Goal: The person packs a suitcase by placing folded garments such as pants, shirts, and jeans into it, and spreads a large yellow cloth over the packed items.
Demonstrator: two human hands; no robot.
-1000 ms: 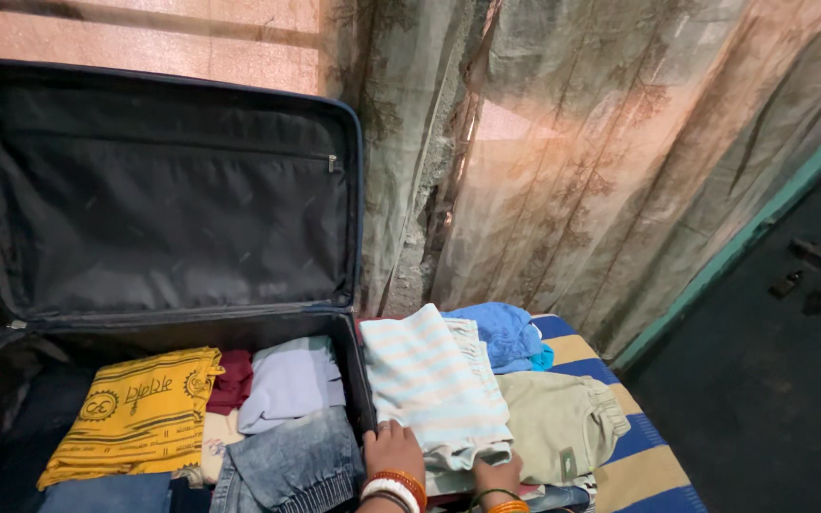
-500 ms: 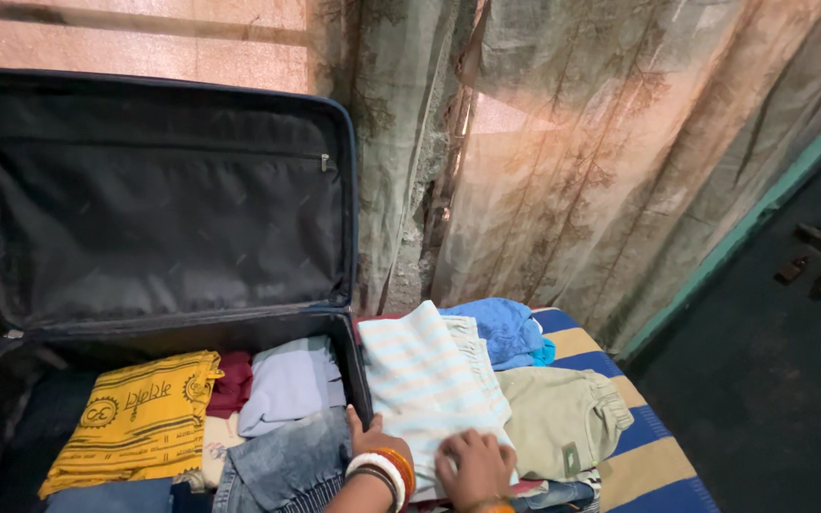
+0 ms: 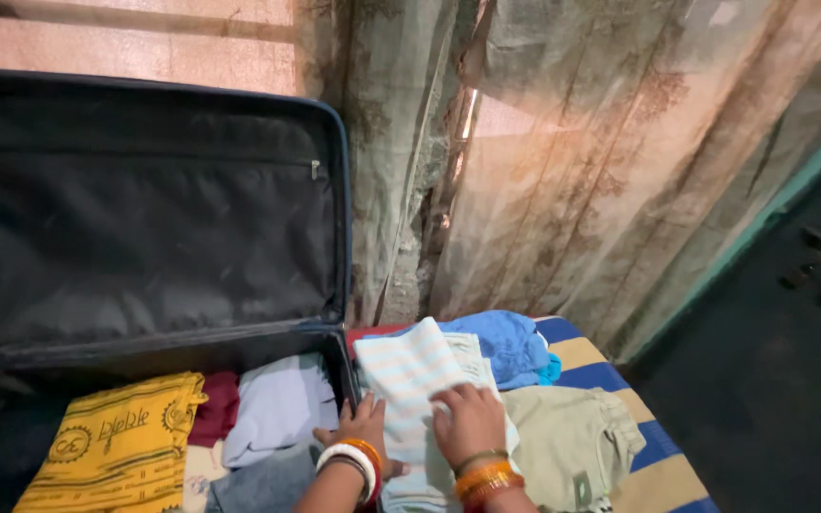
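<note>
At the bottom edge of the view, both forearms are cut off by the frame, so only the wrists with their bangles and the hands show. The left hand (image 3: pixel 361 425) lies open with fingers spread at the left edge of the striped folded cloth (image 3: pixel 409 372), right beside the suitcase wall; whether its fingertips are under the cloth or only against it cannot be told. The right hand (image 3: pixel 468 422) rests flat on top of the same cloth, fingers extended and pressing down, gripping nothing. The cloth, pale with light blue stripes, sits on top of a pile on the bed just outside the suitcase (image 3: pixel 334 285), and its near end is covered by the hands. To its right lies an olive-green garment (image 3: pixel 577 437), partly cut off by the bottom of the frame. Behind it a blue garment (image 3: pixel 513 344) is bunched up, half hidden by the striped cloth. The striped bedcover (image 3: pixel 653 456) shows only at the right. Inside the suitcase lie a yellow printed garment (image 3: pixel 121 446), a maroon piece (image 3: pixel 216 408), mostly hidden, and a pale lavender fold (image 3: pixel 277 404). The dark lid (image 3: pixel 144 218) stands upright behind them. Farthest back hangs a sheer patterned curtain (image 3: pixel 572 171).
</note>
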